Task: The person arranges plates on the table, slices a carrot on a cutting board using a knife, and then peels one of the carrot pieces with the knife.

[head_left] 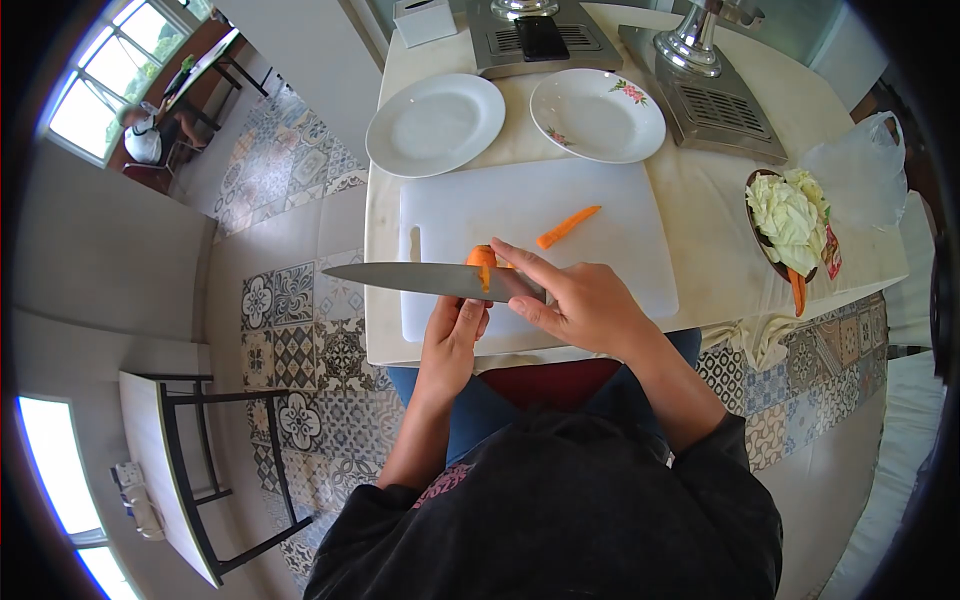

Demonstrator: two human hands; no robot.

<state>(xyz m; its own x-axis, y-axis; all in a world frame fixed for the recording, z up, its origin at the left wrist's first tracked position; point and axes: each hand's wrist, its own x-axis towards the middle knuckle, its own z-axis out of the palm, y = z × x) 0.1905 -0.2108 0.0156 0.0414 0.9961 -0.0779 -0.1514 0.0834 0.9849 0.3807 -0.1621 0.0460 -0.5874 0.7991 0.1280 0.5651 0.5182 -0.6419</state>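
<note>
My right hand (585, 305) is closed around the handle end of a large kitchen knife (405, 278), its index finger stretched toward the carrot. The long blade points left, held above the front of the white cutting board (610, 265). Behind the blade an orange carrot (481, 256) shows its upper end, with a bit of orange on the blade's face. My left hand (453, 340) grips the carrot from below, and the blade hides part of that hold. Farther back on the board lies a thin carrot piece (568, 227).
Behind the board stand a white oval plate (435, 125) and a flowered plate (597, 115). Metal dispensers with a drip tray (725, 108) and a phone (541, 38) are farther back. Right, a bowl holds cabbage (788, 215) and carrot beside a plastic bag (860, 170). A person (145, 135) sits far left.
</note>
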